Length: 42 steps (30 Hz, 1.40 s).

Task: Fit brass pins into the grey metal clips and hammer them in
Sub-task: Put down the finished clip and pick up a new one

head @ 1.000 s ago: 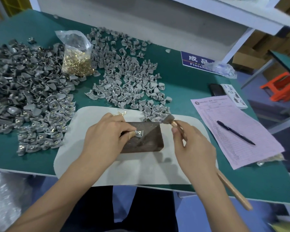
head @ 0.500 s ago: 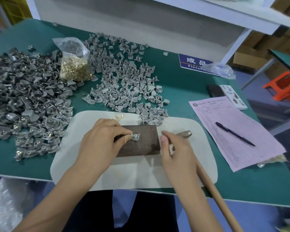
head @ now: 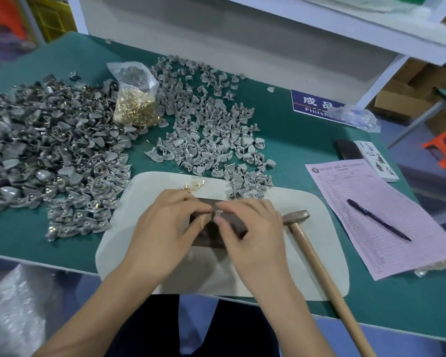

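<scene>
Though knotted shut, clear bag of brass pins.

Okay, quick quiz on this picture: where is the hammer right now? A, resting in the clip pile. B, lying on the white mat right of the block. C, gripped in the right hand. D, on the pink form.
B: the hammer lies unheld on the white mat, beside the right hand.

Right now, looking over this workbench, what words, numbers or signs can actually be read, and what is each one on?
"成品": white characters on the blue sign at the back of the table.
"Finis": below them on that sign; the rest is hidden by a plastic bag.
Pink form: printed lines and a round stamp, too small to read.
White card beside the phone: pictures only, blurred.
</scene>
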Available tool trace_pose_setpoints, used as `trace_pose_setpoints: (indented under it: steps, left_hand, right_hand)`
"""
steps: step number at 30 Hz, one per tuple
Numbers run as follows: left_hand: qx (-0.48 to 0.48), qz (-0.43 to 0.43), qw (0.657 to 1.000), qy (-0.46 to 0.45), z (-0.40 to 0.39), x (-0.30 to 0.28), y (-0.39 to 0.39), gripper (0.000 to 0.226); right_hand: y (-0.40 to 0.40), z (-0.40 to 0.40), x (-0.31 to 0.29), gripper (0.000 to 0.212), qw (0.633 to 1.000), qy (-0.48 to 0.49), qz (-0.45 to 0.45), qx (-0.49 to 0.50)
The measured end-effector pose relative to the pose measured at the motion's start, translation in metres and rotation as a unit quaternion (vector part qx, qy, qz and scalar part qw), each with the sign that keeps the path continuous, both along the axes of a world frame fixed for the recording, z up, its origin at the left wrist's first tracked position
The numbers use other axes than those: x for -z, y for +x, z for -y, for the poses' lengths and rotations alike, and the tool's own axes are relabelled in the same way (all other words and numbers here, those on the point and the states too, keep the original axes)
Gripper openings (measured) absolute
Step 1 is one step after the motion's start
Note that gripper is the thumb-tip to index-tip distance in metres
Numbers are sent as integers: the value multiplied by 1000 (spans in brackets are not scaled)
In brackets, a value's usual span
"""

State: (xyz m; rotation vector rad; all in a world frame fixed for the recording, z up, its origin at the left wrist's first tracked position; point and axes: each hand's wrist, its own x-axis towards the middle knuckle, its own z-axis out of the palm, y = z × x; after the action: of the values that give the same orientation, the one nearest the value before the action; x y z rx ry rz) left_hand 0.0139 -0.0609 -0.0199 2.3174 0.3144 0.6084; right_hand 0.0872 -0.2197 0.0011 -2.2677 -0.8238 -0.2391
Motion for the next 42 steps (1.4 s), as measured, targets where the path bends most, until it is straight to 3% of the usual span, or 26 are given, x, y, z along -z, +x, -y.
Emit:
trace_pose_setpoints:
  steps: [4, 13, 18, 26, 32, 37, 42]
  left_hand:
    - [-40, 22, 999, -19, -22, 1, -19, 11]
    - [-209, -42, 977, 33, -83, 14, -85, 21]
    - [-245, -63, 967, 31, -105, 20, -105, 17]
    - [-240, -56, 969, 22, -106, 18, -103, 15]
    - [-144, -6, 989, -32, -89, 14, -77, 8]
    - [-93, -62, 993, -40, -72, 22, -25, 14]
    - [-75, -118, 990, 6, -66, 27, 19, 28]
  right_hand:
    - [1, -36, 0, 10, 999, -2, -24, -44]
    - [-30, -137, 14, 8, 979, -80, -54, -180]
    - [-46, -175, 21, 11, 975, -134, -30, -175]
    - [-46, -180, 21, 11, 978, -109, -36, -172]
    - [-13, -133, 7, 7, 993, -57, -35, -95]
    - [21, -65, 7, 7, 996, -72, 24, 36]
    - [31, -34, 21, 8, 998, -43, 22, 26]
